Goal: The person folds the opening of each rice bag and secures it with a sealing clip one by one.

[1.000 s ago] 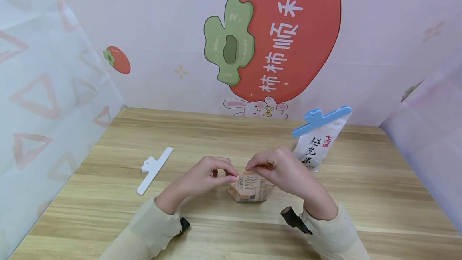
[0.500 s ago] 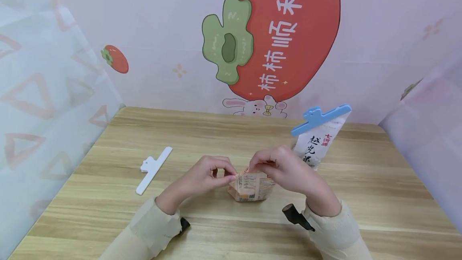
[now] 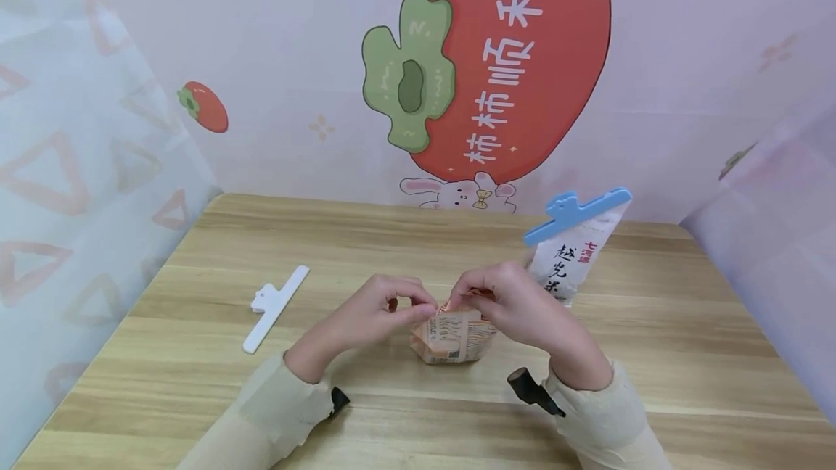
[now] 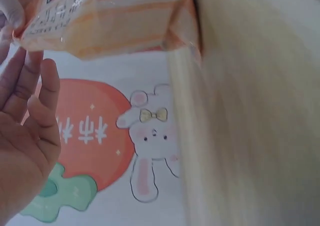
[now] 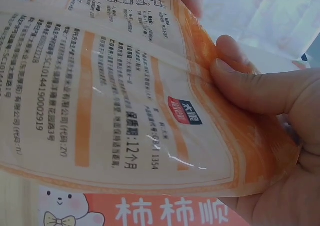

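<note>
An orange and cream printed plastic food bag [image 3: 451, 339] stands on the table in front of me. My left hand [image 3: 385, 310] pinches the top left of the bag between thumb and forefinger. With thumb and fingers, my right hand [image 3: 516, 303] grips its top edge on the right. In the right wrist view, the right thumb [image 5: 250, 88] presses on the bag's orange border [image 5: 220, 100], the fingers behind it. The left wrist view has the left hand [image 4: 30, 116] at one end of the bag [image 4: 115, 25], its lower fingers loosely bent.
A white bag clip [image 3: 276, 309] lies on the wooden table [image 3: 366, 238] to the left. Behind my right hand stands a white rice bag [image 3: 564, 267], its top held by a blue bag clip [image 3: 578, 215]. Printed cloth walls [image 3: 294, 78] enclose the back and sides.
My left hand has shifted slightly right along the bag's top edge, closer to the right hand. The right hand moved a little right and came back. The bag stays in place.
</note>
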### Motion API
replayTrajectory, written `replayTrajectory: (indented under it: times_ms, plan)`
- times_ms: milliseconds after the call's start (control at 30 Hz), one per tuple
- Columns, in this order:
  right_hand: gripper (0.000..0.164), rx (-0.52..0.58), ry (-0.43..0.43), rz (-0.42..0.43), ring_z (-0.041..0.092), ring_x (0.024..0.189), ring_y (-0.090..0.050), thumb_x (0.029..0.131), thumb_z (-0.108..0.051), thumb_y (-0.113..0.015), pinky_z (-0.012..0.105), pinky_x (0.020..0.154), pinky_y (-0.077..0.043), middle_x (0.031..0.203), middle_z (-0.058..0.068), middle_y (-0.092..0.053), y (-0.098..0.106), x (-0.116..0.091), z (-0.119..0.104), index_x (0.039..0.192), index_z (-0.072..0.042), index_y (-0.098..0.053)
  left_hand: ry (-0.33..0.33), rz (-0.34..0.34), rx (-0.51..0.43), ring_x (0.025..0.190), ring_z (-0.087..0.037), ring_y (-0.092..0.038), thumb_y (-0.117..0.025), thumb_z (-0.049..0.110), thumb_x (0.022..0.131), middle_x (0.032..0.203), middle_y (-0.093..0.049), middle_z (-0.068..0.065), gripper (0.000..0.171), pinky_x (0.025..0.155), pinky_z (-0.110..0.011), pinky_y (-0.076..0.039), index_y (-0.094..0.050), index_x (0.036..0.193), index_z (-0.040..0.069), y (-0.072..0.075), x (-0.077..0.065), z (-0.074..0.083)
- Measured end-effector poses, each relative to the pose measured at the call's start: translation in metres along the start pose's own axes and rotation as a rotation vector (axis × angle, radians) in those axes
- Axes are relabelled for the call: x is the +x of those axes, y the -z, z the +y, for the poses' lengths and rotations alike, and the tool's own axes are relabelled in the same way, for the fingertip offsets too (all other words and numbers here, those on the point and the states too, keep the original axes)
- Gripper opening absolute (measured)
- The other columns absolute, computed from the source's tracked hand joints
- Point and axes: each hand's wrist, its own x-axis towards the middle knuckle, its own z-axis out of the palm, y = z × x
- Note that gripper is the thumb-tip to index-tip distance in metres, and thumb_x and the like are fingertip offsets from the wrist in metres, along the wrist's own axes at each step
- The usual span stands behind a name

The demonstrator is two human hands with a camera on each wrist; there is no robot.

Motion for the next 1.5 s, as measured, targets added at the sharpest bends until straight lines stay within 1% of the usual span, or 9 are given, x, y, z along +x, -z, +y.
replayTrajectory:
  times_ms: [300,500,633,900,1000,1133,1233,1367,1500]
  plan:
    - [0.017,0.004,0.001,-0.011,0.010,0.069,-0.062,0.085,0.002,-0.061,0.022,0.061,-0.051,0.078,-0.003,-0.068,0.001,0.000,-0.001,0.081,-0.013,-0.070,-0.070,0.004,-0.022,0.069,-0.006,-0.048,-0.065,0.026,0.086,0.076,-0.061,0.011,0.008,0.054,-0.023,-0.028,-0.070,0.083,0.021,-0.002,0.012,0.004]
    - [0.016,0.068,0.011,-0.038,0.013,0.071,-0.062,0.086,0.003,-0.059,0.022,0.062,-0.052,0.084,-0.001,-0.068,0.006,-0.003,0.002,0.088,-0.011,-0.067,-0.063,0.009,-0.019,0.069,-0.006,-0.049,-0.066,0.023,0.085,0.076,-0.062,0.009,0.006,0.054,-0.021,-0.029,-0.070,0.083,0.019,-0.004,0.013,0.006]
    - [0.016,0.087,0.057,-0.009,0.011,0.075,-0.064,0.085,0.003,-0.061,0.024,0.068,-0.054,0.086,-0.002,-0.067,0.010,-0.007,0.005,0.091,-0.011,-0.064,-0.068,0.017,-0.024,0.068,-0.005,-0.049,-0.067,0.021,0.085,0.076,-0.062,0.009,0.006,0.053,-0.019,-0.029,-0.070,0.083,0.017,-0.006,0.012,0.005]
    - [0.024,0.061,0.155,0.033,0.009,0.066,-0.059,0.083,0.009,-0.054,0.023,0.059,-0.052,0.080,-0.002,-0.066,0.012,-0.006,0.008,0.086,-0.013,-0.064,-0.129,0.041,-0.019,0.066,-0.004,-0.048,-0.068,0.016,0.084,0.077,-0.064,0.007,0.004,0.051,-0.019,-0.028,-0.071,0.083,0.014,-0.006,0.013,0.004]
    - [0.022,0.069,0.150,0.022,0.008,0.067,-0.059,0.082,0.005,-0.055,0.025,0.063,-0.053,0.080,-0.003,-0.065,0.012,-0.005,0.007,0.086,-0.014,-0.063,-0.147,0.044,-0.015,0.066,-0.004,-0.048,-0.068,0.016,0.084,0.077,-0.064,0.007,0.004,0.051,-0.019,-0.028,-0.071,0.083,0.014,-0.006,0.013,0.003]
    - [0.009,0.037,0.127,0.014,0.004,0.073,-0.063,0.083,-0.012,-0.066,0.027,0.072,-0.054,0.085,-0.007,-0.066,0.012,-0.007,0.004,0.091,-0.015,-0.064,-0.164,0.045,-0.004,0.064,-0.004,-0.047,-0.069,0.016,0.083,0.075,-0.063,0.007,0.004,0.051,-0.019,-0.029,-0.072,0.083,0.013,-0.005,0.013,0.003]
    - [0.014,-0.016,0.087,0.019,0.000,0.075,-0.062,0.082,-0.023,-0.071,0.024,0.073,-0.054,0.086,-0.010,-0.067,0.011,-0.007,0.003,0.092,-0.016,-0.066,-0.182,0.048,0.012,0.064,-0.004,-0.046,-0.069,0.015,0.083,0.074,-0.062,0.007,0.004,0.050,-0.019,-0.030,-0.071,0.083,0.013,-0.005,0.013,0.003]
    - [0.007,-0.034,0.040,0.010,0.000,0.070,-0.061,0.084,-0.021,-0.069,0.021,0.066,-0.053,0.081,-0.009,-0.068,0.011,-0.007,0.002,0.088,-0.015,-0.068,-0.196,0.055,0.035,0.063,-0.003,-0.046,-0.069,0.016,0.083,0.074,-0.062,0.008,0.003,0.050,-0.019,-0.030,-0.071,0.083,0.014,-0.005,0.012,0.003]
    - [0.004,-0.028,0.037,0.004,0.002,0.063,-0.059,0.085,-0.013,-0.067,0.021,0.059,-0.052,0.079,-0.004,-0.069,0.012,-0.007,0.002,0.088,-0.012,-0.068,-0.200,0.069,0.053,0.064,-0.003,-0.046,-0.069,0.017,0.083,0.074,-0.062,0.009,0.003,0.050,-0.020,-0.031,-0.072,0.083,0.014,-0.005,0.012,0.004]
